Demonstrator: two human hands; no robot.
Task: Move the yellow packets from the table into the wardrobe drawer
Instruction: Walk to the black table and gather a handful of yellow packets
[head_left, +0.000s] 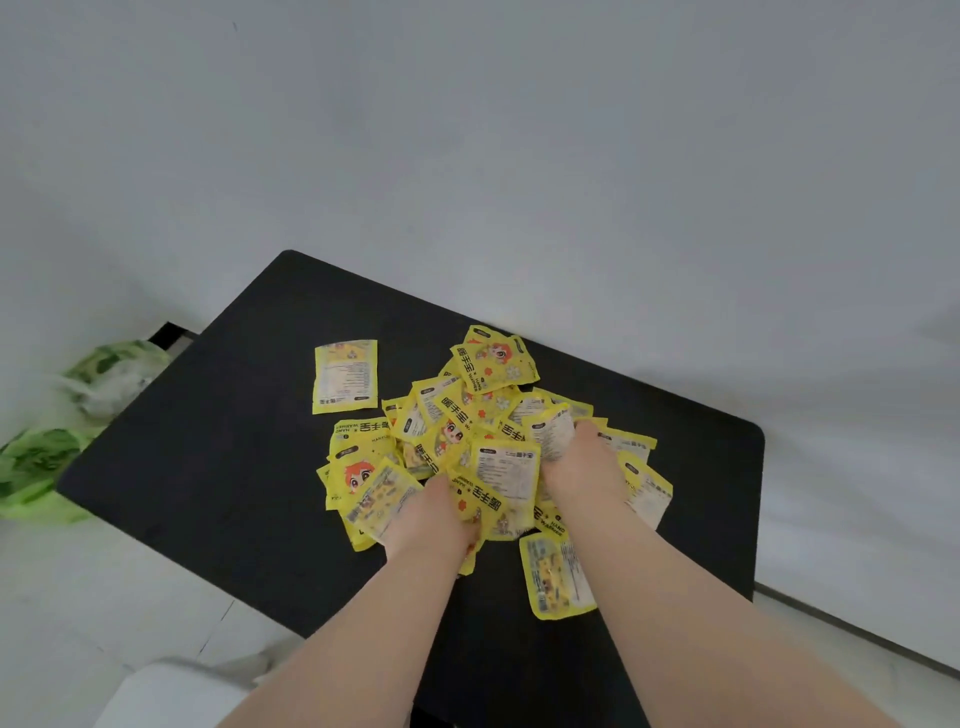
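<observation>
The left hand and right hand dig into the heap of glossy yellow plastic packets at the middle of the black rectangular table — fingers buried, grip cannot be told. An overfull scoop could spill slippery packets over the table's near edge.

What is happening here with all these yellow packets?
A person has the left hand and the right hand pushed into the pile of yellow packets on the black table, seemingly gathering them. The fingers are buried, so the grip is unclear. One loose packet lies apart, far left. No drawer is in view.
</observation>
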